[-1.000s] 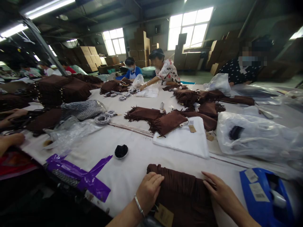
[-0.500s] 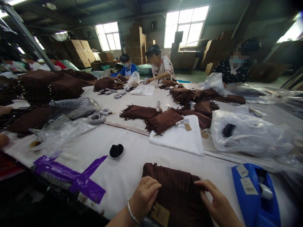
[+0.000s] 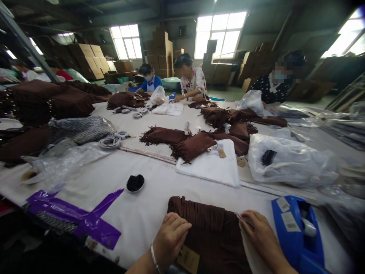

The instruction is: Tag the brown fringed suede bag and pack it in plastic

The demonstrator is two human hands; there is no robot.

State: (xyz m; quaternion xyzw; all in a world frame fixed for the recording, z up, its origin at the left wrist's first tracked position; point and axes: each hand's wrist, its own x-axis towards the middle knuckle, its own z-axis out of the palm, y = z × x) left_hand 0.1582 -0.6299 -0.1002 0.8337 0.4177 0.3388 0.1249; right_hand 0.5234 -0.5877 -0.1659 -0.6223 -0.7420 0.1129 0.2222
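Note:
A dark brown fringed fabric piece (image 3: 213, 232) lies on the white table at the bottom centre, with a tan tag (image 3: 188, 258) at its lower left. My left hand (image 3: 173, 236), with a silver bracelet at the wrist, is closed on the left part of the fabric. At the fabric's upper right corner, my right hand (image 3: 258, 230) has its thumb and forefinger pinched together on what looks like a thin dark strand running to the fabric. A blue tape dispenser (image 3: 288, 228) sits just right of that hand.
Purple tape (image 3: 97, 220) covers the near left edge. A small dish of black material (image 3: 135, 183) stands behind the hands, with brown fringed pouches (image 3: 196, 146), a folded white cloth (image 3: 211, 167) and a plastic bag (image 3: 288, 161) beyond. Three people sit across the table.
My right hand has moved slightly right, off the fabric's corner, and its fingers have drawn together. My left hand stays on the fabric. The whole view has shifted a little.

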